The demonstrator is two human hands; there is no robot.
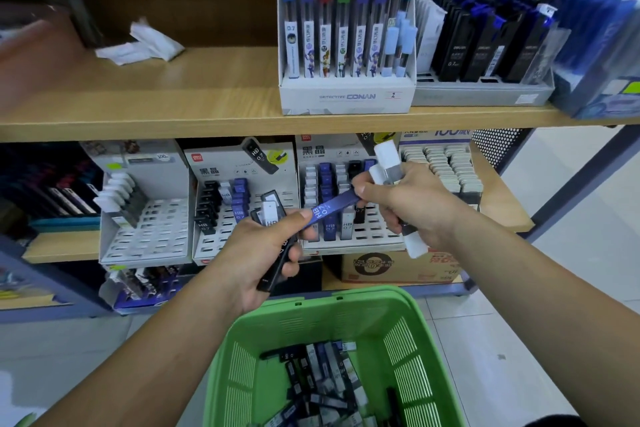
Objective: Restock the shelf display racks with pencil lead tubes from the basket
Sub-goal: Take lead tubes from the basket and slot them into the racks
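Observation:
A green basket (415,322) at the bottom holds several loose pencil lead tubes (322,388). My left hand (259,253) grips a bundle of black and white tubes (273,239). A blue HB 0.7 tube (332,206) spans between both hands; my left thumb presses one end and my right thumb and forefinger pinch the other. My right hand (412,204) also grips white-capped tubes (388,163) that stick out above and below the fist. Behind the hands stand white display racks (367,236) on the lower shelf, partly filled with blue, black and white tubes.
A middle rack (221,236) and a left rack (149,229) have many free slots. On the upper wooden shelf (173,114) stand a Conan lead box (346,94), a black-tube tray (485,94) and white wrappers (145,42). A cardboard box (391,267) sits below.

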